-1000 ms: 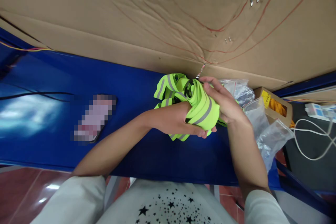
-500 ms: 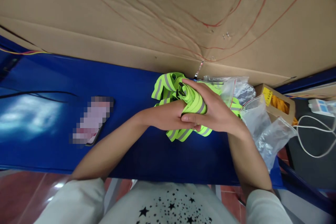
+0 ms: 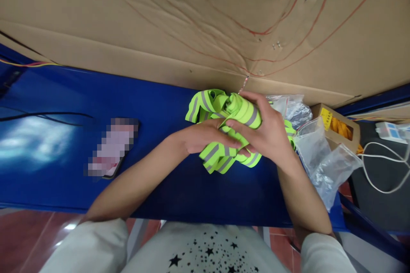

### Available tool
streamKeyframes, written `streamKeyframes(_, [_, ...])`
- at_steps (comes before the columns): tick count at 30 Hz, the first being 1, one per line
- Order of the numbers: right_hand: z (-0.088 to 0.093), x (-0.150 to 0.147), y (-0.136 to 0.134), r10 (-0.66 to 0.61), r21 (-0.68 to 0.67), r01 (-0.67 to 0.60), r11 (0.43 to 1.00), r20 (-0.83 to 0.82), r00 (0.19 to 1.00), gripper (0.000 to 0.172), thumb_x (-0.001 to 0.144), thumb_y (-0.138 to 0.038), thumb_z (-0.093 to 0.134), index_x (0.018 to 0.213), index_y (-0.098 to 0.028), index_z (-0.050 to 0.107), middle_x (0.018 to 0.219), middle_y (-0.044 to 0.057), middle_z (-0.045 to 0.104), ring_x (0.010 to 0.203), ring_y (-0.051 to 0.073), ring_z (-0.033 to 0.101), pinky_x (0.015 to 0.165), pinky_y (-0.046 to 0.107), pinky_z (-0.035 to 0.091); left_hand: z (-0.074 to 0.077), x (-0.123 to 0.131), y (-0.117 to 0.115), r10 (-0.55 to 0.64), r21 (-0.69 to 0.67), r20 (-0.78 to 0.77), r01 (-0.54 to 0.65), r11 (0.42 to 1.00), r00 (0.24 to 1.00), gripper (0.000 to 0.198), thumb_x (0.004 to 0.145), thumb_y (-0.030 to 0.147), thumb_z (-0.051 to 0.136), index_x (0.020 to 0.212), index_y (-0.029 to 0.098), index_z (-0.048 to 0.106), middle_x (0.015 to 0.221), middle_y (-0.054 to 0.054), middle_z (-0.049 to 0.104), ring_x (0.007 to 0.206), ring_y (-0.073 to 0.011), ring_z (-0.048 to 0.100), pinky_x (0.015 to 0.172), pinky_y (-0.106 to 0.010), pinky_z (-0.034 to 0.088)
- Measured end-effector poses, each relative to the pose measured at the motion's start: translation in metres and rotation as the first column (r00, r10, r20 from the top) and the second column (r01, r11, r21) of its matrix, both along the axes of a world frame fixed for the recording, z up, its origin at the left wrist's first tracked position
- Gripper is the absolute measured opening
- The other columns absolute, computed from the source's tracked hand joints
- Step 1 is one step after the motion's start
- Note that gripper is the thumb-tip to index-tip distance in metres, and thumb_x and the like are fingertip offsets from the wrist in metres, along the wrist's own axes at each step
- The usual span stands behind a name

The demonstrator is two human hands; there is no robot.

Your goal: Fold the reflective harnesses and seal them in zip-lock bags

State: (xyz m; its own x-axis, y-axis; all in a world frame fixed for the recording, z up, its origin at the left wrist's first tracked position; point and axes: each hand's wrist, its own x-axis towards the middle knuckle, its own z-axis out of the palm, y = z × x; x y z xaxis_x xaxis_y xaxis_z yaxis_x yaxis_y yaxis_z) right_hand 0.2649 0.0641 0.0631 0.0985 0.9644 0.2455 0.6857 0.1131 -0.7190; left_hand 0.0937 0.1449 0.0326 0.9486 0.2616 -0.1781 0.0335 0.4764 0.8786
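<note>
- Across the blue surface [image 3: 198,196] on my feed, loose straps [image 3: 221,164] lie beneath and beside both hands.
- The roll [image 3: 244,111] is between the hands, above that pile; more of it shows than half a second ago.
- My right hand [image 3: 271,131] has shifted toward its right side, grip closed round it, which I judge keeps the coil together.
- My left hand [image 3: 209,133] grasps straps just below; its fingers are partly hidden.

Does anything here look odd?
The brown backing sheet is wrinkled rather than flat where red cords converge. The phone shows as coarse blocks, likely image masking rather than damage. Neon bands around the held roll lie in a loose heap; no spill shows.
</note>
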Motion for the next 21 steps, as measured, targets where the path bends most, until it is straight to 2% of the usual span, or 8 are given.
streamKeyframes(2, [0.004,0.004,0.000,-0.033,0.018,0.034,0.999,-0.055,0.998,0.054,0.087,-0.050,0.080,0.132,-0.024,0.064,0.125,0.005,0.073,0.108,0.027,0.073,0.095,0.042,0.060,-0.003,0.002,0.000,0.085,0.082,-0.006,-0.084,0.993,0.996,0.024,0.082,0.037,0.086,0.096,0.018,0.080,0.091,-0.007,0.082,0.091,-0.0240,0.080,0.087,-0.035,0.064])
streamKeyframes(6, [0.007,0.011,-0.001,-0.010,-0.033,-0.001,0.999,-0.321,0.947,0.036,0.091,-0.056,0.075,0.107,-0.023,0.074,0.097,0.000,0.078,0.087,0.021,0.074,0.078,0.035,0.060,0.003,-0.002,0.005,0.011,0.300,-0.020,-0.004,0.954,1.000,0.037,0.089,0.054,0.076,0.095,0.017,0.077,0.087,-0.007,0.081,0.081,-0.0222,0.079,0.073,-0.031,0.064])
streamKeyframes(10, [0.001,0.010,-0.001,-0.053,-0.098,-0.008,0.995,-0.599,0.799,0.037,0.090,-0.059,0.074,0.093,-0.023,0.077,0.086,-0.001,0.078,0.075,0.019,0.073,0.067,0.031,0.059,0.013,-0.007,0.006,0.139,0.591,-0.134,-0.033,0.806,0.981,0.046,0.089,0.062,0.071,0.079,0.017,0.071,0.067,-0.002,0.074,0.059,-0.0167,0.071,0.057,-0.025,0.055])
streamKeyframes(12, [-0.003,0.008,0.001,-0.073,-0.107,-0.005,0.994,-0.709,0.702,0.039,0.088,-0.061,0.076,0.092,-0.022,0.077,0.090,0.001,0.079,0.082,0.022,0.076,0.073,0.033,0.062,0.014,-0.007,0.006,0.265,0.735,-0.167,-0.060,0.676,0.950,0.052,0.087,0.069,0.070,0.079,0.018,0.070,0.067,-0.001,0.072,0.064,-0.0186,0.071,0.060,-0.026,0.053])
streamKeyframes(14, [-0.007,0.004,0.004,-0.091,-0.127,-0.019,0.992,-0.798,0.596,0.042,0.087,-0.064,0.075,0.097,-0.022,0.077,0.095,0.004,0.081,0.093,0.025,0.078,0.081,0.037,0.065,0.011,-0.006,0.006,0.424,0.839,-0.113,-0.143,0.525,0.898,0.062,0.080,0.078,0.071,0.098,0.019,0.072,0.085,-0.005,0.076,0.079,-0.0242,0.074,0.070,-0.032,0.056])
streamKeyframes(17, [-0.010,-0.005,0.008,-0.120,-0.123,0.026,0.992,-0.859,0.498,0.048,0.088,-0.067,0.072,0.108,-0.023,0.076,0.105,0.005,0.081,0.111,0.027,0.076,0.094,0.041,0.064,0.000,-0.003,0.005,0.662,0.922,0.189,-0.363,0.134,0.725,0.094,0.070,0.084,0.075,0.136,0.019,0.058,0.128,-0.017,0.068,0.115,-0.0363,0.069,0.099,-0.049,0.054])
streamKeyframes(19, [-0.012,-0.013,0.010,-0.122,-0.081,0.106,0.991,-0.874,0.470,0.051,0.089,-0.066,0.071,0.116,-0.024,0.074,0.115,0.005,0.080,0.121,0.027,0.073,0.103,0.041,0.060,-0.007,-0.002,0.003,0.677,0.901,0.392,-0.406,-0.149,0.622,0.096,0.075,0.082,0.073,0.146,0.020,0.051,0.144,-0.022,0.058,0.134,-0.0413,0.058,0.116,-0.057,0.041])
streamKeyframes(21, [-0.016,-0.022,0.013,-0.118,-0.049,0.167,0.985,-0.890,0.440,0.052,0.092,-0.066,0.067,0.122,-0.025,0.073,0.123,0.005,0.078,0.128,0.026,0.069,0.110,0.042,0.057,-0.011,-0.001,-0.001,0.614,0.889,0.451,-0.386,-0.245,0.648,0.079,0.092,0.071,0.063,0.151,0.021,0.047,0.151,-0.021,0.054,0.143,-0.0393,0.050,0.124,-0.057,0.033])
